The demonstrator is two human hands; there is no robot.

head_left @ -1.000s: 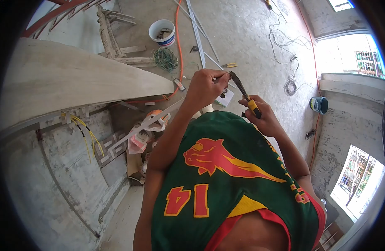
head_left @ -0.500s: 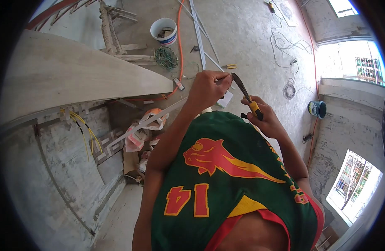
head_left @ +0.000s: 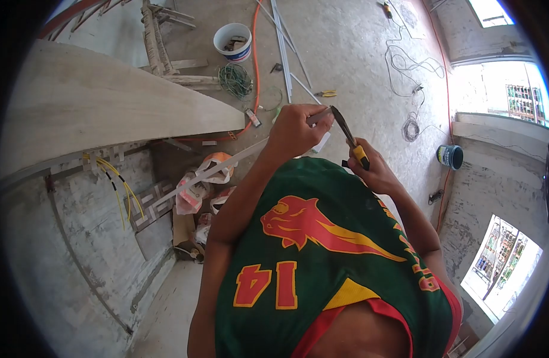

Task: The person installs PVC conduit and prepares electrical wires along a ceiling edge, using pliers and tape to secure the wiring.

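My left hand [head_left: 301, 130] is closed on a long pale strip [head_left: 232, 160], which runs back past my forearm toward the lower left; its short end sticks out from my fingers. My right hand [head_left: 374, 166] grips a cutting tool [head_left: 346, 131] with yellow and black handles. The tool's dark jaws touch or lie right beside the strip's end, just in front of my left fingertips. Exactly how the jaws meet the strip is too small to tell.
A white bucket [head_left: 232, 43] with scraps, green wire [head_left: 235, 82] and an orange hose [head_left: 257, 59] lie ahead. Long strips [head_left: 281, 51] and yellow pliers [head_left: 325, 93] rest on the floor. A dark bucket [head_left: 450, 157] stands right; plastic bags [head_left: 192, 194] lie left.
The tool and my right hand have shifted slightly, and more of the strip's end shows between my left fingers and the jaws. Both hands keep their hold.
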